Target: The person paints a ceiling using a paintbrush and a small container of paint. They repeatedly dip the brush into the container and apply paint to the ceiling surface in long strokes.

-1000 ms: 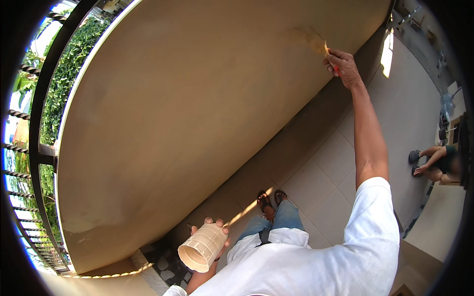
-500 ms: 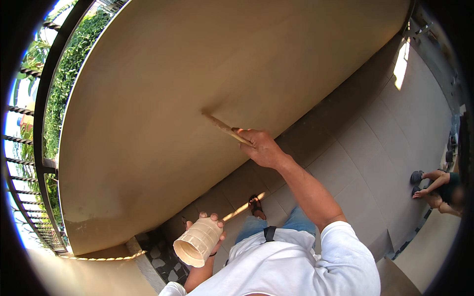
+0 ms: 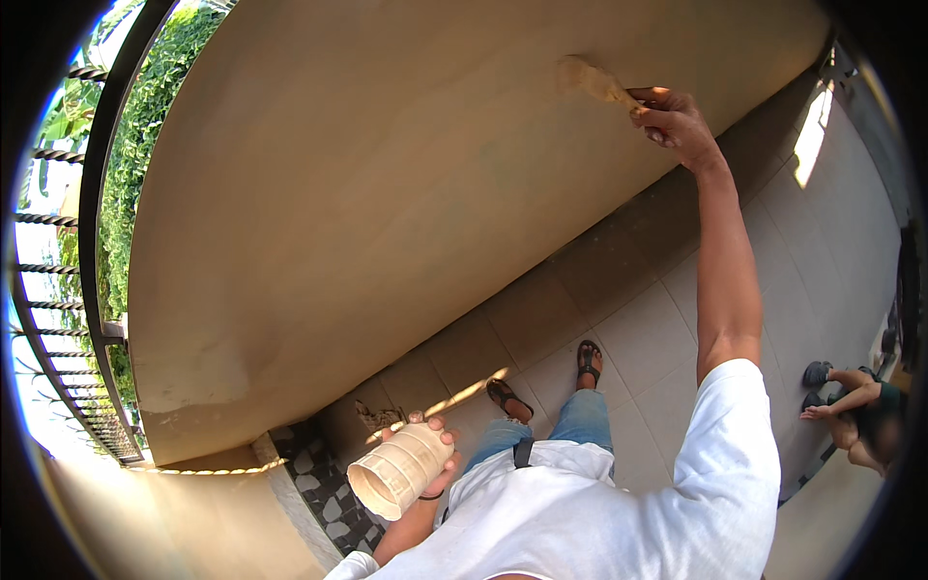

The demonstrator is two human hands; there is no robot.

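Head view: at far left stands a dark metal railing (image 3: 94, 222), then a tan wall (image 3: 338, 232). Cream ribbed container (image 3: 398, 471), mouth tilted lower left, sits in my left hand (image 3: 447, 474), fingers curled around it. Upper right, a coated brush (image 3: 601, 84) appears to touch the wall, contact being unclear; my right hand (image 3: 681, 128) pinches its handle. Another person (image 3: 855, 400) occupies the far right.
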